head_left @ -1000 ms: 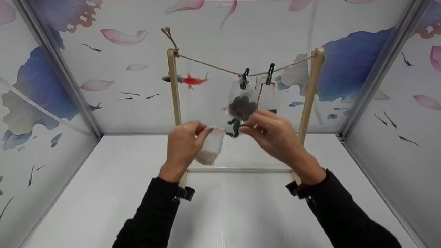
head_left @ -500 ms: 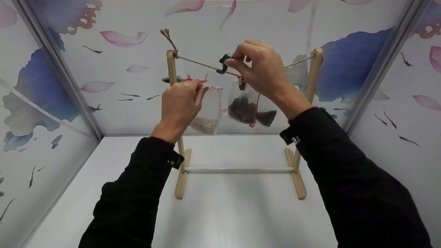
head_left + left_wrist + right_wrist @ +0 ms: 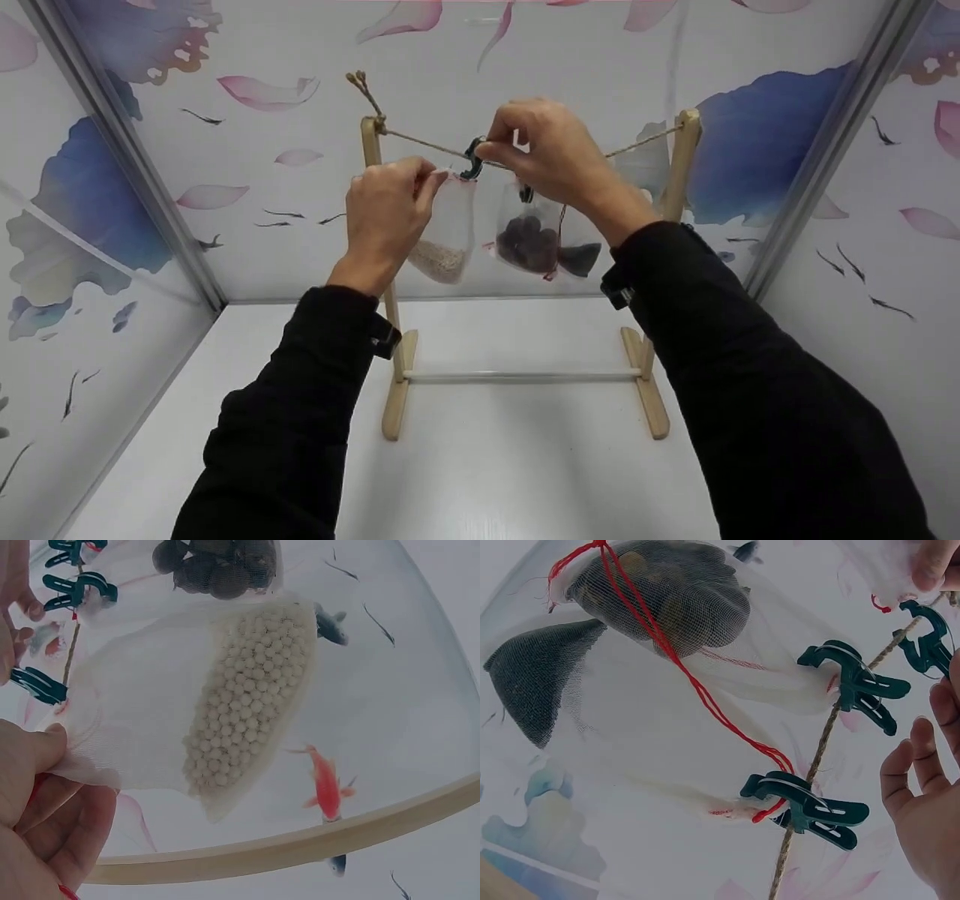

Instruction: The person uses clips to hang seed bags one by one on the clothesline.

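Observation:
My left hand [image 3: 386, 214] pinches the top edge of a white mesh bag [image 3: 142, 697] and holds it up by the twine rope [image 3: 416, 141]. Small white beads [image 3: 251, 686] fill the bag's lower part. My right hand [image 3: 551, 154] grips a dark green plastic clip [image 3: 472, 159] by its handles. In the right wrist view this clip [image 3: 926, 637] sits at the rope beside the bag's red-corded top; whether its jaws bite the cloth I cannot tell. Two more mesh bags hang from the rope, one with dark round lumps [image 3: 527, 244], one with dark fine filling [image 3: 544, 675].
Two similar clips [image 3: 859, 682] hold the hanging bags. A wooden stand carries the rope between its left post [image 3: 371, 141] and right post [image 3: 681, 161]. Its feet [image 3: 646, 405] rest on the white table [image 3: 510, 465]. Printed panels [image 3: 300, 45] enclose the space.
Both hands have risen from below the hanging bags to rope height, bringing the bead bag and the clip. In the last half second the clip has moved slightly down and left onto the rope.

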Motion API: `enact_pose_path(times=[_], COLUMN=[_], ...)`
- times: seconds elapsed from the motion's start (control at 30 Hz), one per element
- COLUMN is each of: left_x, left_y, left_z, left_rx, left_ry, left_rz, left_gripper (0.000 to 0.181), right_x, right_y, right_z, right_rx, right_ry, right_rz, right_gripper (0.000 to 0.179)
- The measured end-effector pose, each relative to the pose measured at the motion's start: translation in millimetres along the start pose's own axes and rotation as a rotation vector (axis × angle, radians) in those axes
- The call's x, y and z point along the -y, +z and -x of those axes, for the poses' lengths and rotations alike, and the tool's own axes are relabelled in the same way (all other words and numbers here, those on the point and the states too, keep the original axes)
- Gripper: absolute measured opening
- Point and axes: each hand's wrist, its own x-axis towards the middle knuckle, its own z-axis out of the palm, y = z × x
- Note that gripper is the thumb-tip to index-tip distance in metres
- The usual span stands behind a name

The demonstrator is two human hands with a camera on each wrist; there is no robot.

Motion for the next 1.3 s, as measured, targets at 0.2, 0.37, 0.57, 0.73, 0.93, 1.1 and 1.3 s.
enact_pose_path(times=[0.2,0.37,0.57,0.73,0.93,1.1,1.3], left_x=[-0.4,-4.9,-6.2,-4.1,-2.2,0.9,5.8], left_y=[1.8,3.2,4.6,5.2,7.0,7.1,9.6], left_z=[-3.2,-6.1,-7.6,-4.9,-3.2,-1.0,2.7], left_rx=[-0.023,-0.048,-0.032,0.006,0.016,0.030,0.081], left_ry=[-0.029,-0.005,-0.006,-0.067,-0.057,-0.073,-0.058], left_rz=[0.064,0.142,0.234,0.267,0.249,0.256,0.250], left_gripper=[0.023,0.022,0.023,0.022,0.023,0.023,0.022], right_x=[-1.5,-0.9,4.8,8.3,7.7,6.8,9.0], right_y=[-4.7,-6.7,-1.7,2.2,7.6,13.0,17.6], right_z=[0.4,-0.6,-3.1,-2.1,1.2,2.9,3.3], right_rx=[0.019,0.040,0.081,0.180,0.169,0.162,0.146], right_ry=[0.019,0.037,0.057,0.122,0.121,0.096,0.015], right_rz=[-0.011,-0.009,0.002,0.050,0.062,0.066,0.127], right_gripper=[0.019,0.018,0.028,0.047,0.051,0.051,0.038])
